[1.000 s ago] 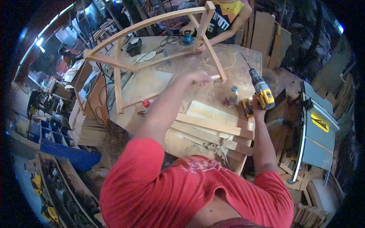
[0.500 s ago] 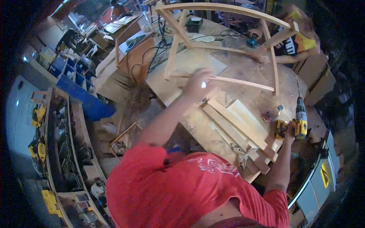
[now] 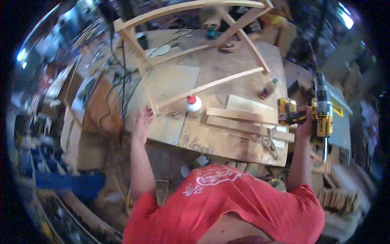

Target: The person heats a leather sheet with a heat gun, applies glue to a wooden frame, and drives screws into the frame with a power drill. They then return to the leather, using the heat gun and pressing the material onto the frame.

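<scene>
My right hand (image 3: pixel 306 120) grips a yellow and black cordless drill (image 3: pixel 323 110) upright, its long bit pointing up, right of the table. Beside the lower left corner of a wooden frame (image 3: pixel 211 84) is my left hand (image 3: pixel 143 121), fingers spread and holding nothing; whether it touches the frame I cannot tell. The frame stands on the worktable (image 3: pixel 199 140). A white bottle with a red cap (image 3: pixel 193 104) is near the frame's lower rail. Several wood strips (image 3: pixel 239 115) lie on the table in front of me.
A small dark bottle (image 3: pixel 269 88) stands at the table's right side. Across the table, a co-worker's hand (image 3: pixel 228 46) rests near the frame. Cables (image 3: pixel 122 87) hang at the table's left. A blue shelf unit (image 3: pixel 69 181) is at lower left.
The view has turned to the right. My left hand has moved from over the frame's lower rail to its lower left corner, uncovering the white bottle. The drill stays in my right hand.
</scene>
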`<state>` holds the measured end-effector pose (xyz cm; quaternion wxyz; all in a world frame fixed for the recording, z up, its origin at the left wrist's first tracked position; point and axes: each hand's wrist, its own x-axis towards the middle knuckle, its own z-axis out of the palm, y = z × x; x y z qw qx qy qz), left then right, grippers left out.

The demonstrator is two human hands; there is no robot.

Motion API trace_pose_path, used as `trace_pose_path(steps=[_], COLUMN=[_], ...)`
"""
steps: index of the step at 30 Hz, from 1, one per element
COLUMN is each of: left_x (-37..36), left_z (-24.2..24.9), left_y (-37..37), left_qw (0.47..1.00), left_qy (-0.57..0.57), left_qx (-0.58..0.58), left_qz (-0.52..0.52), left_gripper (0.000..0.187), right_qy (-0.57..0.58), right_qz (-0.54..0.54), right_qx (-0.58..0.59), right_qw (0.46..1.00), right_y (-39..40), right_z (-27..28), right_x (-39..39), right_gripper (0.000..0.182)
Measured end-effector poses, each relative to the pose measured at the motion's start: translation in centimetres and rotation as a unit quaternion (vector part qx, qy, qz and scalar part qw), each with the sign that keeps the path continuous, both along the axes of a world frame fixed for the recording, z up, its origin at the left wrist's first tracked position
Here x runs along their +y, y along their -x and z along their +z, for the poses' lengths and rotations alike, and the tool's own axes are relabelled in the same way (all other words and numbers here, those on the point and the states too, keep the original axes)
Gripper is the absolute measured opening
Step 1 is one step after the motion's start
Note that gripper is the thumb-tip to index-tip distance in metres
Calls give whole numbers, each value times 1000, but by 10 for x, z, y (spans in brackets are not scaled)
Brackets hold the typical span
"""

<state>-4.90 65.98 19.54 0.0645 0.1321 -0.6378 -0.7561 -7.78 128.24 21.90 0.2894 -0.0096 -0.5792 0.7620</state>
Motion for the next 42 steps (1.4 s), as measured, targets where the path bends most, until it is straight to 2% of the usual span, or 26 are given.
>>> trace_pose_path(steps=[2, 3, 4, 5, 6, 7, 8, 9, 14, 18, 19, 21, 22, 23, 24, 27, 28, 29, 30, 32, 34, 35, 36, 39, 41, 42], left_x=[-6, -9, -11, -5, 2, 7, 11, 13, 20, 17, 16, 16, 16, 17, 27, 67, 82, 96, 107, 123, 144, 156, 167, 177, 172, 166], left_z=[-4, -12, -16, -10, 0, 8, 15, 19, 21, 23, 26, 36, 47, 62, 74, 102, 103, 102, 103, 95, 116, 116, 118, 144, 146, 136], left_y=[30, 45, 54, 65, 69, 73, 76, 80, 90, 104, 110, 120, 131, 130, 136, 151, 160, 171, 183, 206, 203, 212, 222, 225, 229, 243], left_qw=[998, 991, 976, 967, 967, 966, 964, 958, 963, 963, 961, 966, 970, 968, 966, 967, 966, 960, 954, 949, 944, 938, 929, 932, 912, 916], left_qy=[-29, -111, -190, -230, -227, -243, -258, -282, -268, -268, -275, -257, -243, -242, -245, -246, -250, -270, -289, -280, -263, -303, -343, -346, -355, -312], left_qx=[-2, 6, 9, 7, 11, -10, -29, -38, -42, -26, -3, -1, -3, 31, 48, 66, 67, 55, 43, 47, 54, 46, 40, 20, 23, 12], left_qz=[-48, -77, -103, -107, -115, -85, -50, -29, 1, -13, -28, -3, 20, -54, -64, -13, -18, -42, -64, -134, -194, -163, -133, -108, -203, -251], left_gripper=[55, 54, 52, 48, 48, 43, 39, 29, 25, 23, 22, 22, 22, 26, 26, 27, 27, 27, 28, 24, 30, 32, 35, 39, 45, 50], right_qy=[68, 63, -99, -199, -4, -96, -138, -154, -231, -254, -357, -425, -454, -482, -513, -575, -578, -531, -559, -600, -573, -557, -556, -386, -266, -266], right_qz=[-12, -4, -22, -79, -58, -39, -79, -69, 27, 37, 20, 53, 72, 89, 105, 164, 163, 102, 24, 77, 96, 75, 72, 46, 31, 33], right_qx=[-13, -31, -129, -113, -178, -200, -235, -246, -250, -208, -201, -195, -192, -187, -185, -199, -199, -145, -71, -198, -213, -247, -253, -230, -212, -219], right_qw=[998, 998, 986, 970, 982, 974, 959, 955, 940, 944, 912, 882, 867, 851, 832, 776, 774, 829, 825, 771, 786, 790, 788, 892, 940, 938], right_y=[-50, -66, -92, -109, -131, -151, -164, -173, -167, -156, -146, -138, -134, -130, -128, -129, -131, -139, -134, -140, -141, -132, -131, -132, -139, -142], right_z=[2, -22, -43, -79, -67, -87, -140, -144, -117, -106, -138, -141, -138, -131, -123, -88, -76, -79, -97, -132, -111, -165, -175, -190, -193, -190], right_x=[-55, -65, -70, -82, -129, -140, -139, -155, -217, -235, -223, -216, -215, -215, -216, -222, -226, -234, -237, -225, -232, -222, -220, -230, -236, -231], right_gripper=[11, 16, 19, 17, 14, 15, 25, 25, 29, 32, 35, 38, 39, 40, 41, 45, 46, 45, 38, 34, 30, 28, 28, 30, 32, 32])
